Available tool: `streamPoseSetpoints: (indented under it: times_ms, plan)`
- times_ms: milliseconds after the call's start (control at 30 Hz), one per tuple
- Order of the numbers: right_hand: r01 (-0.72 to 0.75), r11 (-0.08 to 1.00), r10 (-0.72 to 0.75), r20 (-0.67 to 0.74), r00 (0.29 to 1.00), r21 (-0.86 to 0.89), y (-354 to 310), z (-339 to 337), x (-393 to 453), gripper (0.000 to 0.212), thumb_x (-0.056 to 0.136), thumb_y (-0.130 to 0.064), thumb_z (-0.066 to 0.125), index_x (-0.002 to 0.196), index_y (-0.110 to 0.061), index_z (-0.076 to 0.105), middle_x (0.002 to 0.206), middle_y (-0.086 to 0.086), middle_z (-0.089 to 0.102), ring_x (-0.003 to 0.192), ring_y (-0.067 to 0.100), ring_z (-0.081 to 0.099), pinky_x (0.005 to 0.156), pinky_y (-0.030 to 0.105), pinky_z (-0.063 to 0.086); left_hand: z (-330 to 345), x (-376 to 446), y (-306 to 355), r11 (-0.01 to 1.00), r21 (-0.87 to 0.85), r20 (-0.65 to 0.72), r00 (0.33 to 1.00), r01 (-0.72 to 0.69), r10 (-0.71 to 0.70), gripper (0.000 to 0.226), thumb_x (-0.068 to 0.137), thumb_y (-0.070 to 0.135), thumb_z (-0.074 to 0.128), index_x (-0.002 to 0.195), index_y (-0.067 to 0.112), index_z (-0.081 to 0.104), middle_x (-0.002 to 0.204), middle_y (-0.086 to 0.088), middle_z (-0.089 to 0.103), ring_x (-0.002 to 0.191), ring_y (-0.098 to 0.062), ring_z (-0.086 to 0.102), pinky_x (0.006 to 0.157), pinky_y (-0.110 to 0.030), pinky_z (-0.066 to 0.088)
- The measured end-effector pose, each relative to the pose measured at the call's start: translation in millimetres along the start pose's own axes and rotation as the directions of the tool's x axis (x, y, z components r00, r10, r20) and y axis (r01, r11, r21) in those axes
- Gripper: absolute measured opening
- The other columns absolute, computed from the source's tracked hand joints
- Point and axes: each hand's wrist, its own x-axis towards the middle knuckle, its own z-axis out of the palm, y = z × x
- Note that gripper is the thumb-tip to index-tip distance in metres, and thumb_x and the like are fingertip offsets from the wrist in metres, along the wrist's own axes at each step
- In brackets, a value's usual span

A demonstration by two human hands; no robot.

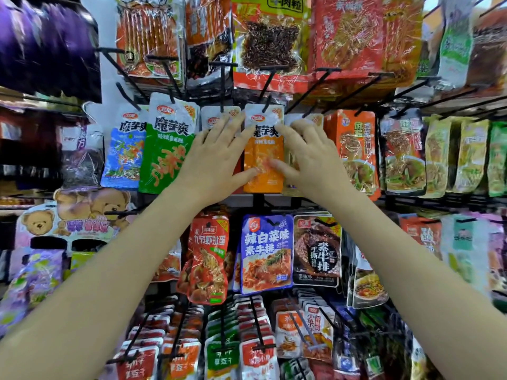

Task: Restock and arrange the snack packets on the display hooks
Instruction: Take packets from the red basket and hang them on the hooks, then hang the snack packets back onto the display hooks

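An orange snack packet [264,149] hangs from a black hook [267,78] in the middle row of the display. My left hand [214,157] lies flat with straight, spread fingers over the packet to its left, thumb touching the orange packet's lower part. My right hand [307,154] lies spread over the packet on its right, thumb on the orange packet too. Left of my hands hang a green packet [167,149] and a blue packet [124,152] of the same brand.
Large red and orange bags [356,37] fill the row above, with black hooks sticking out toward me. Below hang a red shrimp packet [208,256], a blue packet [266,253] and a dark packet [317,250]. Small packets crowd the lowest hooks. A bear-printed display box [71,218] stands at the left.
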Motion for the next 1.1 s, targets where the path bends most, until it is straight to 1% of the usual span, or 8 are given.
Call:
streamPoseSetpoints:
  times_ms: [200,333,467,600,800,900,1000,1100]
  plan:
    - [0.000,0.948,0.058,-0.170,0.984,0.319,-7,-48,-59,0.030,0.099,-0.030,0.057,0.119,-0.009,0.064,0.108,0.004,0.060,0.093,0.016,0.057,0.084,0.029,0.048,-17,-24,50,0.912,-0.389,-0.283,0.959,-0.130,0.016,0.055,0.098,0.048,0.047,0.142,0.015,0.054,0.149,-0.006,0.050,0.139,-0.027,0.043,0.115,-0.044,0.031]
    - [-0.180,0.928,0.228,-0.116,0.967,0.325,16,-87,-164,0.020,0.100,-0.024,0.057,0.107,-0.009,0.068,0.090,-0.002,0.066,0.077,0.015,0.062,0.070,0.028,0.051,12,-58,138,0.819,-0.480,-0.447,0.891,-0.315,0.082,0.035,0.099,0.031,0.055,0.121,0.007,0.068,0.122,-0.010,0.067,0.116,-0.028,0.058,0.098,-0.041,0.043]
    - [-0.486,0.866,0.480,0.074,0.874,0.120,57,-98,-303,0.032,0.099,-0.037,0.049,0.109,-0.014,0.069,0.090,-0.007,0.065,0.077,0.008,0.059,0.067,0.027,0.051,82,-116,253,0.651,-0.678,-0.261,0.939,-0.343,0.223,0.033,0.099,0.032,0.054,0.118,0.011,0.072,0.116,-0.006,0.071,0.112,-0.025,0.063,0.095,-0.040,0.047]
    - [-0.705,0.696,0.709,0.283,0.646,-0.137,92,-107,-449,0.037,0.096,-0.040,0.049,0.109,-0.012,0.068,0.093,0.002,0.063,0.086,0.024,0.062,0.073,0.037,0.049,159,-163,356,0.559,-0.785,0.009,0.896,-0.269,0.443,0.039,0.099,0.036,0.050,0.122,0.010,0.069,0.119,-0.007,0.069,0.113,-0.025,0.063,0.093,-0.039,0.046]
    - [-0.892,0.330,0.905,0.371,0.207,-0.308,98,-126,-627,0.047,0.088,-0.048,0.050,0.104,-0.008,0.068,0.090,0.015,0.066,0.085,0.035,0.066,0.075,0.048,0.056,232,-250,480,0.467,-0.876,0.273,0.675,-0.120,0.686,0.051,0.094,0.041,0.049,0.128,0.007,0.066,0.128,-0.014,0.067,0.115,-0.033,0.065,0.092,-0.046,0.056]
    - [-0.888,0.106,0.876,0.464,-0.129,-0.448,96,-124,-706,0.066,0.080,-0.062,0.046,0.109,-0.007,0.066,0.101,0.017,0.066,0.098,0.038,0.063,0.085,0.048,0.050,250,-300,522,0.500,-0.865,0.407,0.516,-0.047,0.754,0.067,0.092,0.048,0.044,0.142,0.004,0.056,0.143,-0.019,0.058,0.129,-0.037,0.059,0.101,-0.053,0.050]
    - [-0.864,-0.067,0.768,0.527,-0.364,-0.499,86,-116,-757,0.066,0.084,-0.052,0.068,0.130,-0.005,0.056,0.121,0.018,0.062,0.113,0.037,0.058,0.095,0.043,0.046,261,-339,539,0.553,-0.833,0.518,0.323,-0.019,0.792,0.077,0.100,0.050,0.050,0.161,0.013,0.023,0.169,-0.009,0.016,0.151,-0.030,0.031,0.118,-0.041,0.029]
    - [-0.821,-0.166,0.713,0.508,-0.482,-0.546,78,-98,-787,0.066,0.087,-0.038,0.075,0.138,-0.005,0.051,0.128,0.023,0.059,0.117,0.036,0.058,0.093,0.038,0.044,275,-362,537,0.543,-0.838,0.500,0.332,-0.045,0.800,0.079,0.097,0.053,0.051,0.161,0.013,0.024,0.171,-0.006,0.006,0.147,-0.034,0.035,0.111,-0.043,0.040]
